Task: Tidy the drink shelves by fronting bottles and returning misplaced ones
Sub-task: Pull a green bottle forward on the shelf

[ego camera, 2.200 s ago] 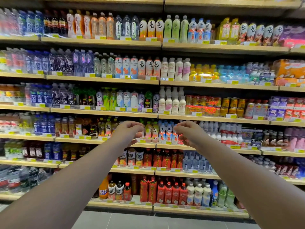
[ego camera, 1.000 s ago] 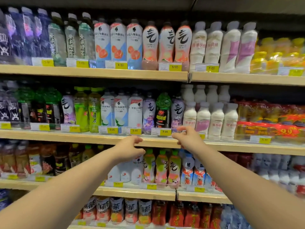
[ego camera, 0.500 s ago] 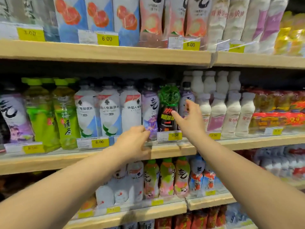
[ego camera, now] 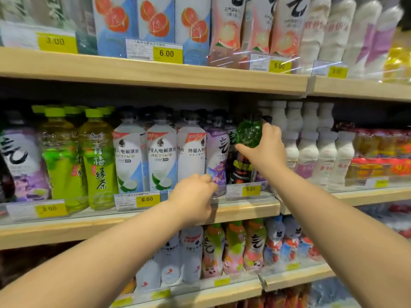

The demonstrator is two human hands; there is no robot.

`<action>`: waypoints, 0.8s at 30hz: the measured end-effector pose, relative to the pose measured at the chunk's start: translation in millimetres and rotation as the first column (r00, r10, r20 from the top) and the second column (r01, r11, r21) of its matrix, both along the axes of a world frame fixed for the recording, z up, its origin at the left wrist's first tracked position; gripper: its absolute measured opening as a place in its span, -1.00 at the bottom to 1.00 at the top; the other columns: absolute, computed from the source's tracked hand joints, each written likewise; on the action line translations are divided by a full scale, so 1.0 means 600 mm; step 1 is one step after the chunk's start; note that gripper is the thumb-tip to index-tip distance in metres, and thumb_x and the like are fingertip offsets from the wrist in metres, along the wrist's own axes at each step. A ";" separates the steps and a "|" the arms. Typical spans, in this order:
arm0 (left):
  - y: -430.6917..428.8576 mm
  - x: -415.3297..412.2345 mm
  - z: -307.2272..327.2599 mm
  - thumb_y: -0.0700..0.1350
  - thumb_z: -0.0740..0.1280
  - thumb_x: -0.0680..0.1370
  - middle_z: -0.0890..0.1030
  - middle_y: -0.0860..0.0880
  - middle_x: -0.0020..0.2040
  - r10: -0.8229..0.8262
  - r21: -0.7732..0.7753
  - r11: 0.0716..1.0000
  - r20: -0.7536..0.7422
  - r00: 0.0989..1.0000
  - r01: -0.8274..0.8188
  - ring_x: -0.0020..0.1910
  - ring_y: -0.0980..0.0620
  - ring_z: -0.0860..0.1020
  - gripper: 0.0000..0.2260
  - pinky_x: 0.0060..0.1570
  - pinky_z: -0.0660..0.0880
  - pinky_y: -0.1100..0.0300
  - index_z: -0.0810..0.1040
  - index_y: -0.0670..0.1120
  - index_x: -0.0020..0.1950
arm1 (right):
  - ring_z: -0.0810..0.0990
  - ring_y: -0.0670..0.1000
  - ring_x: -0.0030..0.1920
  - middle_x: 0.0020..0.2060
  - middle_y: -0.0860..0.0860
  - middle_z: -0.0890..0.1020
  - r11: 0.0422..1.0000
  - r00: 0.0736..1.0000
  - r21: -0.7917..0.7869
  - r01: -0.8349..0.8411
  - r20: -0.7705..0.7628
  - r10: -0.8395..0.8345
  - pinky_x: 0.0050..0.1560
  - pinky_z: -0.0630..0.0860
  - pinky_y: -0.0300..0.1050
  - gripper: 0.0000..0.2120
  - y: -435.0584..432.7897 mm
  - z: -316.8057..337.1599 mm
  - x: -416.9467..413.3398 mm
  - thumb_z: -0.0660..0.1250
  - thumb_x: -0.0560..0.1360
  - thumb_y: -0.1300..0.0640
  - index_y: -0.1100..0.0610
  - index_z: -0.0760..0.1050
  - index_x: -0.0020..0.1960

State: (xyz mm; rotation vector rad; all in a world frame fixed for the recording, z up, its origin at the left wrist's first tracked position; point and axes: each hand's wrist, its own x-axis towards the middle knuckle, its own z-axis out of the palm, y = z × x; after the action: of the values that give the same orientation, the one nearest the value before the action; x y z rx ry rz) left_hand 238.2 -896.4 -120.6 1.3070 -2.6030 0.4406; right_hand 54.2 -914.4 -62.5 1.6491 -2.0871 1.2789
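Right hand [ego camera: 266,150]: fingers and thumb clamped round the bumpy, translucent green top of the dark-labelled bottle [ego camera: 248,134]. It stands on the middle wooden shelf [ego camera: 244,207], between the purple bottle [ego camera: 216,156] and the white ribbed bottles [ego camera: 309,147]. Left hand [ego camera: 193,201]: fingers curled at the shelf's near edge; can't tell if they grip anything.

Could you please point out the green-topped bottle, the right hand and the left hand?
green-topped bottle [ego camera: 247,134], head view, on its green shoulder.
right hand [ego camera: 266,150], head view, back of the hand.
left hand [ego camera: 192,202], head view, back of the hand.

Right hand [ego camera: 265,150] grips green bottle [ego camera: 248,134] (upper part).
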 end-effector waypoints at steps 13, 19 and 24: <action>0.063 0.137 -0.040 0.06 0.26 0.49 0.13 -0.05 0.56 0.144 0.070 0.987 0.000 0.990 -0.144 0.49 -0.08 0.20 -0.31 0.43 0.21 0.05 0.07 0.04 0.57 | 0.37 0.10 0.32 0.35 -0.04 0.42 0.936 0.945 -0.173 -0.308 -0.165 0.281 0.14 0.42 0.01 -0.25 0.142 -0.007 0.052 0.47 0.38 0.07 -0.07 0.20 0.48; 0.122 0.273 -0.060 0.10 0.31 0.47 0.26 -0.07 0.49 0.438 0.215 0.877 0.015 0.899 -0.431 0.44 -0.10 0.28 -0.27 0.33 0.37 0.00 0.09 -0.03 0.56 | 0.46 0.06 0.26 0.29 -0.03 0.48 0.922 0.918 -0.112 -0.371 -0.195 0.346 0.05 0.45 -0.02 -0.26 0.203 0.009 0.145 0.45 0.35 -0.17 -0.07 0.23 0.44; 0.145 0.364 -0.049 0.16 0.31 0.48 0.27 -0.07 0.47 0.490 0.268 0.813 0.165 0.856 -0.517 0.41 -0.11 0.34 -0.29 0.28 0.41 -0.01 0.14 -0.07 0.53 | 0.46 0.00 0.30 0.34 -0.07 0.46 0.867 0.866 -0.019 -0.498 -0.071 0.495 0.13 0.43 -0.08 -0.21 0.219 -0.011 0.242 0.48 0.31 -0.21 -0.08 0.24 0.44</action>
State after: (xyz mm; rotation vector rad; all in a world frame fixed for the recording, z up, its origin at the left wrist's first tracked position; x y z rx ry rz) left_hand 456.6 -809.5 -150.3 2.1500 -2.4286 0.1696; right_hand 199.3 -783.2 -69.3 2.2741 -1.6380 1.3588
